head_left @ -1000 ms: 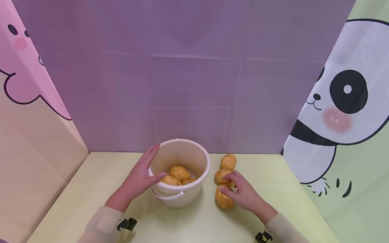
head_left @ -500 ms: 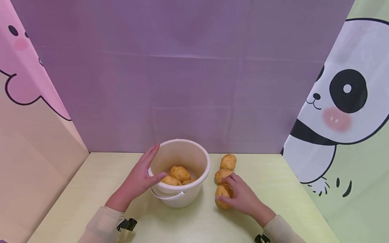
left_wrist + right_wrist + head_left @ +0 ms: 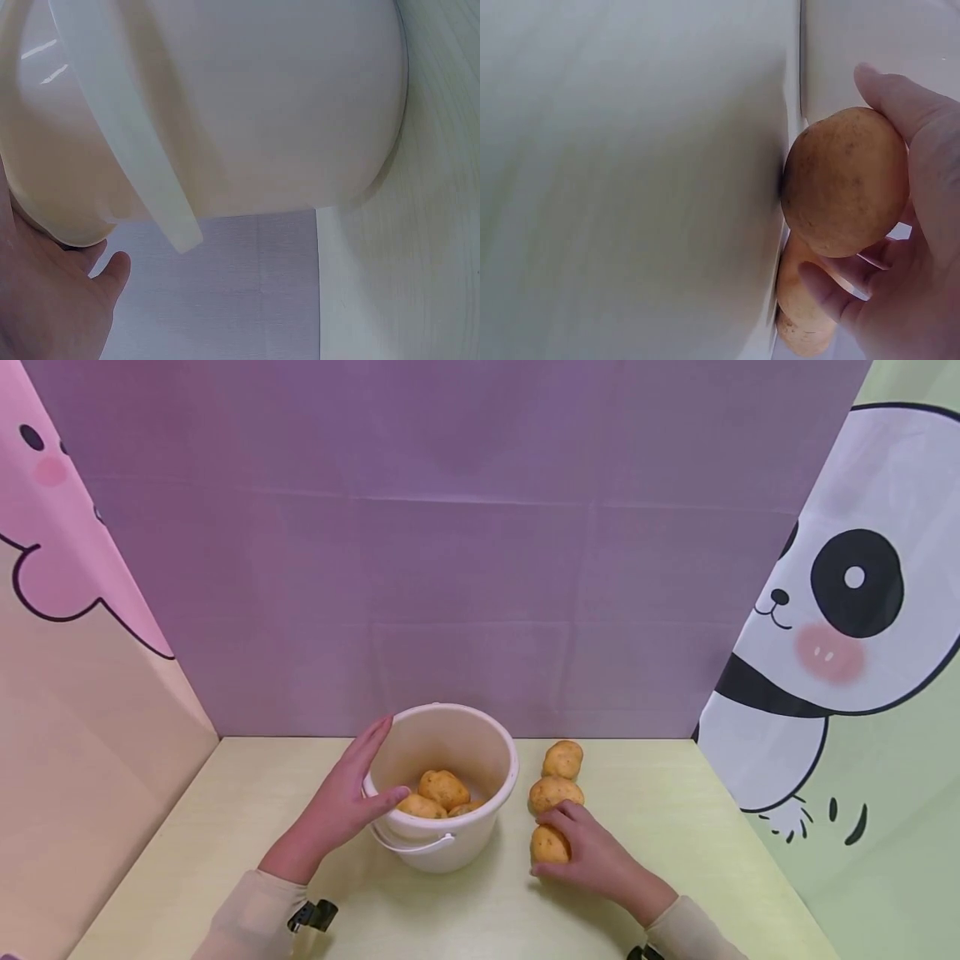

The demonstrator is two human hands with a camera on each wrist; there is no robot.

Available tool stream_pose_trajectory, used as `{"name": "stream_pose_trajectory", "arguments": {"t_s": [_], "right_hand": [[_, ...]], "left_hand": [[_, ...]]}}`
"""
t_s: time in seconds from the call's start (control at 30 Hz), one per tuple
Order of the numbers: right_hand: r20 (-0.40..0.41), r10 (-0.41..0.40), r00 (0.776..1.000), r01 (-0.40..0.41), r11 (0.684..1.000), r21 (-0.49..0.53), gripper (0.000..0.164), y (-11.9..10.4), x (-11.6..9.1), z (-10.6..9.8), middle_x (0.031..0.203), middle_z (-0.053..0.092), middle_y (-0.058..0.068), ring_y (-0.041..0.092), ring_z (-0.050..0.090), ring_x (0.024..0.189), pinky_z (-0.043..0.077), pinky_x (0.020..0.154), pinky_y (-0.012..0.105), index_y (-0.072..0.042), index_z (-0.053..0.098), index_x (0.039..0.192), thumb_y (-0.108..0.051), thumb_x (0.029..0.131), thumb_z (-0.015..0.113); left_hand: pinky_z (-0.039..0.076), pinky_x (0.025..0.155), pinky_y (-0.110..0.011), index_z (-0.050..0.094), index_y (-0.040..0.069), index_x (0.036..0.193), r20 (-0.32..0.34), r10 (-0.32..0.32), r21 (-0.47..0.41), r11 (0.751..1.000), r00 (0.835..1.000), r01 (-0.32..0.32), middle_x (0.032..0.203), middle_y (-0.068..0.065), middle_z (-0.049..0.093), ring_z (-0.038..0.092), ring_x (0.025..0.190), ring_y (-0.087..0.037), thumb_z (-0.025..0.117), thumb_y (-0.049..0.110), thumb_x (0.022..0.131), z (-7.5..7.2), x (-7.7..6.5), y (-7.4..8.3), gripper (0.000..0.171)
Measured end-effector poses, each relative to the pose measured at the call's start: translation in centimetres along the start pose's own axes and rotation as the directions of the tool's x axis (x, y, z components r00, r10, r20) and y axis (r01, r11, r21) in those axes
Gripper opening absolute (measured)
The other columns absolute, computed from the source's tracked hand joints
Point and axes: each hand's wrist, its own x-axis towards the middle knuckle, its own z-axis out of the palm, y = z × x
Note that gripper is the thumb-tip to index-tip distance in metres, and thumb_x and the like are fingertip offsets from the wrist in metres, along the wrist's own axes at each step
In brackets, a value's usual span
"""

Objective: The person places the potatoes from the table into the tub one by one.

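A white bucket (image 3: 468,839) with its handle hanging down at the front stands mid-table, several potatoes (image 3: 444,789) inside it. My left hand (image 3: 348,797) holds the bucket's left rim, the thumb lying over the edge and the fingers along the outer side. To the right of the bucket, three potatoes form a row. Around the nearest potato (image 3: 550,846) curl the thumb and fingers of my right hand (image 3: 596,856); in the right wrist view this potato (image 3: 845,182) is between them, low by the tabletop. Beyond it lie the middle potato (image 3: 557,794) and the farthest potato (image 3: 562,760).
The pale wooden table (image 3: 420,914) ends at a purple cloth backdrop (image 3: 480,568). A pink and beige panel (image 3: 82,718) flanks it on the left. On the right stands a panel with a panda drawing (image 3: 855,585).
My right hand has moved slightly toward me, from above the middle and nearest potatoes to around the nearest one. My left hand and the bucket stay in place.
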Motion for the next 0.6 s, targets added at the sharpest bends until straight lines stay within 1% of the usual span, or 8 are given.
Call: {"name": "stream_pose_trajectory", "arguments": {"t_s": [0.3, 0.47, 0.6], "right_hand": [[0.067, -0.001, 0.998, -0.008, 0.992, 0.130, 0.062, 0.15, -0.28, 0.21, 0.126, 0.054, -0.006, 0.013, 0.060, 0.107, 0.057, 0.092, 0.036, -0.012, 0.069, 0.135, -0.040, 0.087, 0.096], [0.081, -0.009, 0.997, -0.004, 0.987, 0.159, 0.062, 0.42, -0.26, 0.43, 0.127, 0.053, -0.004, 0.014, 0.059, 0.108, 0.056, 0.092, 0.034, -0.012, 0.068, 0.136, -0.037, 0.087, 0.096], [0.072, -0.027, 0.997, 0.014, 0.985, 0.174, 0.059, 0.44, -0.25, 0.51, 0.128, 0.054, -0.002, 0.014, 0.059, 0.108, 0.057, 0.091, 0.034, -0.012, 0.067, 0.136, -0.031, 0.088, 0.094]], "left_hand": [[0.030, 0.122, -0.079, 0.030, 0.008, 0.175, -0.002, 0.005, 0.007, 1.000, 1.000, -0.005, 0.180, -0.019, 0.028, 0.028, 0.162, -0.051, 0.084, 0.041, 0.093, 0.07, -0.08, -0.23, 0.104], [0.030, 0.122, -0.080, 0.030, 0.008, 0.175, 0.000, -0.002, 0.007, 1.000, 1.000, 0.002, 0.180, -0.018, 0.027, 0.027, 0.163, -0.051, 0.084, 0.041, 0.093, 0.10, -0.05, -0.30, 0.104], [0.031, 0.122, -0.079, 0.030, 0.009, 0.175, 0.000, -0.002, 0.008, 1.000, 1.000, 0.002, 0.180, -0.019, 0.028, 0.029, 0.162, -0.051, 0.085, 0.040, 0.093, 0.12, 0.03, -0.41, 0.104]]}}
